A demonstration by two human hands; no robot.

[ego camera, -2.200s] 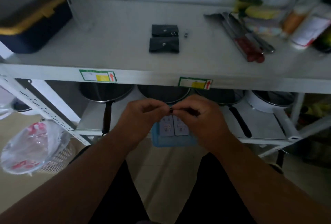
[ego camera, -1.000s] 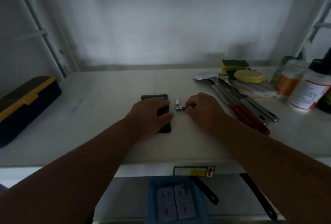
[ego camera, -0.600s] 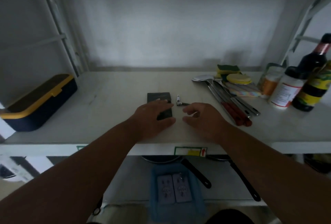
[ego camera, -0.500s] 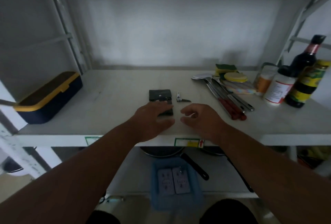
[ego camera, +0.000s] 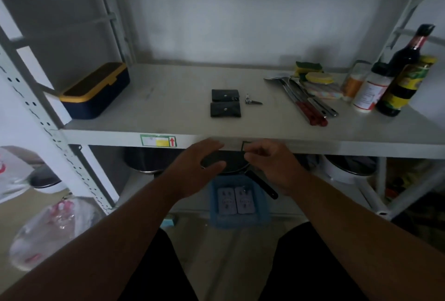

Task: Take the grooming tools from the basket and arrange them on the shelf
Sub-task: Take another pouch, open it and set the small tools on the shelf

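Two black snap pouches lie one behind the other at the middle of the white shelf. Just right of them sit a small nail clipper and a dark little tool. Below, between my knees, a blue basket holds two grey packs. My left hand and my right hand hover in front of the shelf's edge, above the basket, fingers loosely apart and holding nothing.
A navy box with a yellow lid stands at the shelf's left. Spoons and red-handled utensils, sponges and bottles crowd the right. Pans sit on the lower shelf; a bagged bin stands lower left.
Both hands have pulled back from the pouches and clipper on the shelf to in front of its edge. The small dark tool stays beside the clipper.
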